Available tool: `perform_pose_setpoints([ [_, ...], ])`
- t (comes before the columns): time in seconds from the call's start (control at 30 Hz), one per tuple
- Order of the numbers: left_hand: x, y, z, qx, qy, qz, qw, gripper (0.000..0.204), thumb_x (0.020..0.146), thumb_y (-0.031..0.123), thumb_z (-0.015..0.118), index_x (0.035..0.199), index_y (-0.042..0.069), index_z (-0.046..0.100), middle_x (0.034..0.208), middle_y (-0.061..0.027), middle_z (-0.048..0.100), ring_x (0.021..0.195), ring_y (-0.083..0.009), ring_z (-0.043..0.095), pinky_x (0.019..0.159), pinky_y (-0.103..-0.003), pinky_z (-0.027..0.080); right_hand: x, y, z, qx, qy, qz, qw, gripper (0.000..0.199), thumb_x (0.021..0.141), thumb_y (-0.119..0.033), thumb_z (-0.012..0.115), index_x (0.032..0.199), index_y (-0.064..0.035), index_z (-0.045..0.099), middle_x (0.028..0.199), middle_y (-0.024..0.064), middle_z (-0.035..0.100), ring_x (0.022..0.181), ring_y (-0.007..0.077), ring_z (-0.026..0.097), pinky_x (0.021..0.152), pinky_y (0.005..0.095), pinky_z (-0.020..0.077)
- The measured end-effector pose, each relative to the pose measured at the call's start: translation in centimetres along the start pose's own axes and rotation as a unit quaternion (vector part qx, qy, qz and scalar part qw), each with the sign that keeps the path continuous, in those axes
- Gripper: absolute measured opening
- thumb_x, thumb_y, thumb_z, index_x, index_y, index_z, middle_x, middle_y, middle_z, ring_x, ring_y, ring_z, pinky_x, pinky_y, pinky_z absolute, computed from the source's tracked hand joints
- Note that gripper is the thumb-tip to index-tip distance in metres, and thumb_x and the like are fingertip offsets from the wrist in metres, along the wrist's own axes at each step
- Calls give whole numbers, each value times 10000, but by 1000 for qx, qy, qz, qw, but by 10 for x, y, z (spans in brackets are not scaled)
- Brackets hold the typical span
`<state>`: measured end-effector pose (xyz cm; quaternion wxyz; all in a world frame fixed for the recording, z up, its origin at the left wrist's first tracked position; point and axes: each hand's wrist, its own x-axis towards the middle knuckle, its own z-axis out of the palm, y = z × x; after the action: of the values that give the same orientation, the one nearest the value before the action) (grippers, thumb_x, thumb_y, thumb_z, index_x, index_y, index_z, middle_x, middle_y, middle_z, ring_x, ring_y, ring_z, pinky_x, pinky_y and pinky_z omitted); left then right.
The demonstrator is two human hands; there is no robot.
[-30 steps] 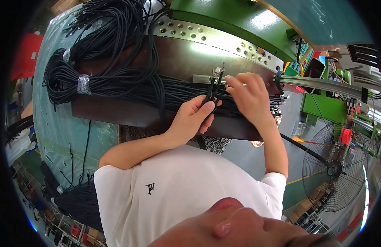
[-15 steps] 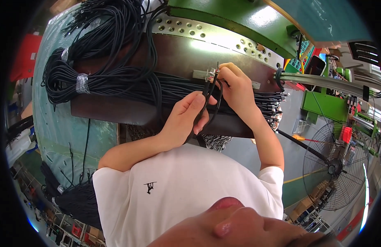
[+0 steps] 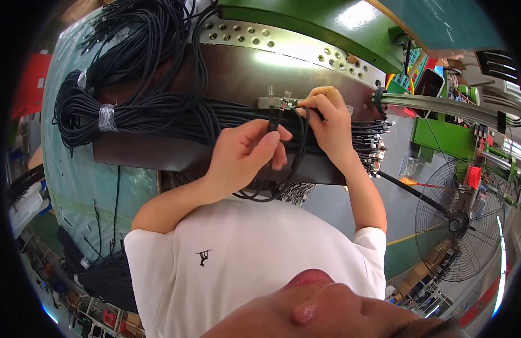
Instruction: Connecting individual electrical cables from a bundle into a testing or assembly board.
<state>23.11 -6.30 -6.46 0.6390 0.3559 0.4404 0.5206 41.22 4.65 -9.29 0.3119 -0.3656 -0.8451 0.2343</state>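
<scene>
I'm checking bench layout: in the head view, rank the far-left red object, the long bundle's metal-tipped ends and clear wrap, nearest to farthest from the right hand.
From the right hand:
1. Metal-tipped ends: just to its right, slightly lower.
2. Clear wrap: well to its left.
3. Red object: farthest left.

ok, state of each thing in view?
Left hand: closed on black cabling.
Right hand: pinching near a cable end.
Held black cabling: slack, looping below the left hand.
Large cable bundle: tied, lying on the dark bench.
Clear wrap: wound around the bundle.
Floor fan: upright; can't tell if running.
</scene>
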Motion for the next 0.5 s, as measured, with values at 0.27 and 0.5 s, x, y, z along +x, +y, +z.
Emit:
perform_pose_setpoints([
  [0.27,13,-7,9,-86,-59,-135,985,306,992,220,410,840,20,586,547,31,448,480,-25,365,445,-197,294,5,-7,-4,-84,-47,-6,995,174,753,-60,690,803,-46,524,839,77,542,777,280,574,613,381,473],
  [0.5,14,1,12,-73,-47,-184,979,287,978,215,450,851,18,615,551,57,427,478,-6,348,432,-190,250,10,-13,-5,-161,-82,-25,983,203,727,-14,660,883,-69,542,877,77,558,794,292,583,647,376,486],
])
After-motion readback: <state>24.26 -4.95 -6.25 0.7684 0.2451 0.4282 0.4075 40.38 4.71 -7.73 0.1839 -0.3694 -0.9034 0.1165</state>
